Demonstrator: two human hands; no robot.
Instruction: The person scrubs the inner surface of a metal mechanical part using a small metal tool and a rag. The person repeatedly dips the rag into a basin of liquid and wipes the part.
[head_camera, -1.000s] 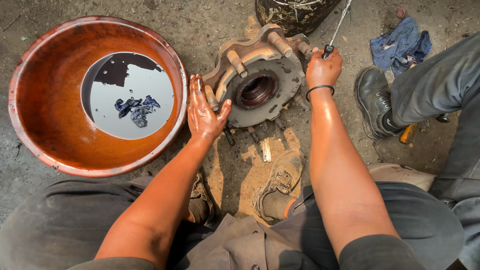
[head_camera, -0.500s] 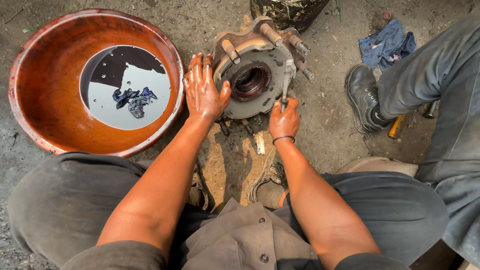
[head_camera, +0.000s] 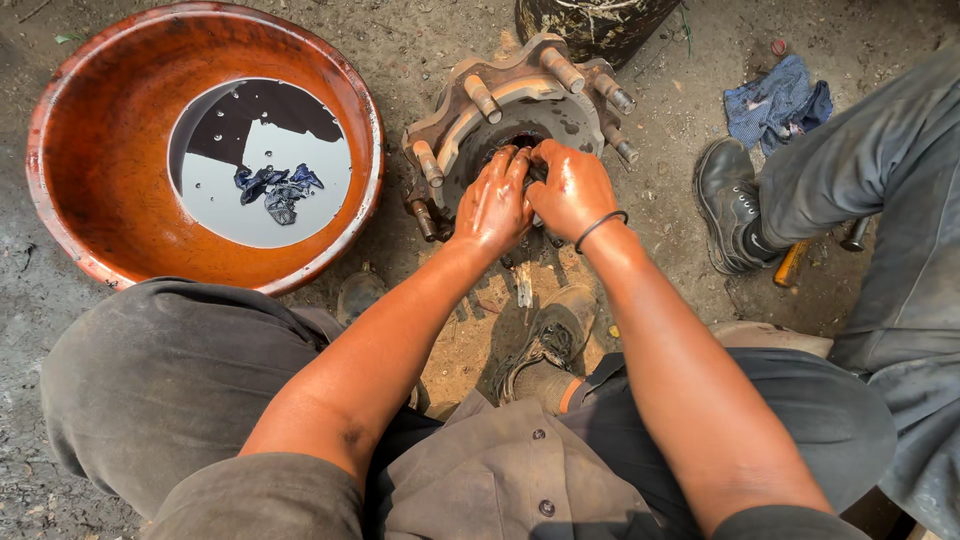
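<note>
Nearest the camera: the person squats on bare dirt, knees wide in grey-brown work trousers, one worn shoe planted between them.

Both forearms reach forward and meet. The left hand and right hand sit side by side, touching, fingers curled down into the central bore of a rusty wheel hub lying on the ground. Both look greasy. Whether the fingers are clamped on some part inside the bore cannot be told; they cover it. A black band rings the right wrist.

The hub lies off the vehicle, studs pointing up and bare of nuts, so stripping looks done; work inside the bore seems to be in hand, not finished.

Left of the hub: an orange basin holding dark liquid with a blue rag soaking in it.

Right: another person's black boot and grey trouser leg. Beyond it, a blue cloth on the dirt.
</note>
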